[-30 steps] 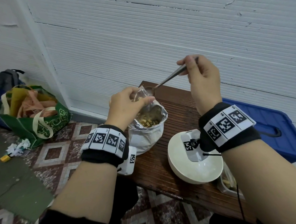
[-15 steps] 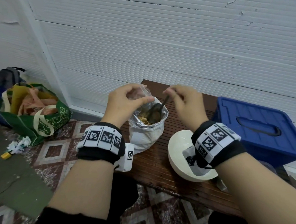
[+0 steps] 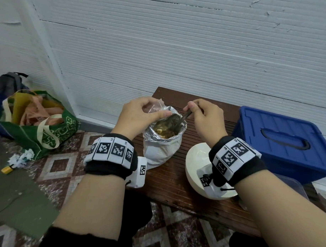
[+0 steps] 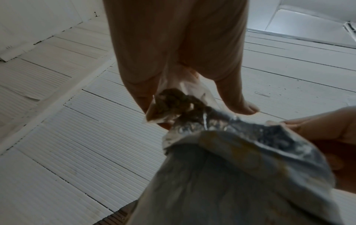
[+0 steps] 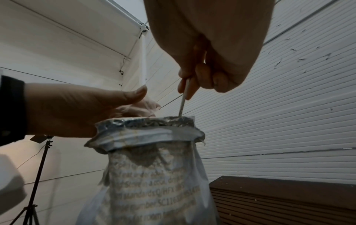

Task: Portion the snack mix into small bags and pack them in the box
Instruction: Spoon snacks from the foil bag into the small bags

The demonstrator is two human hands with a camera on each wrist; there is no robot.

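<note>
A: What carries everything?
B: A dark brown slatted wooden counter [image 3: 177, 177] against the white wall.
A: What sits on it?
B: An open silver foil snack bag [image 3: 162, 147] standing upright, a white round bowl [image 3: 196, 161] just beside it, and a clear plastic container [image 3: 293, 185] at the near right, partly hidden.
A: And the blue lidded plastic box [image 3: 283, 140]?
B: To the right; what it rests on, I cannot tell.

The foil bag [image 3: 162, 151] is showing silver inside and white outside; the box [image 3: 279, 144] is showing blue, the bowl [image 3: 196, 161] cream, the desk [image 3: 173, 179] dark brown, the floor [image 3: 59, 166] a maroon-and-white diamond pattern.
</note>
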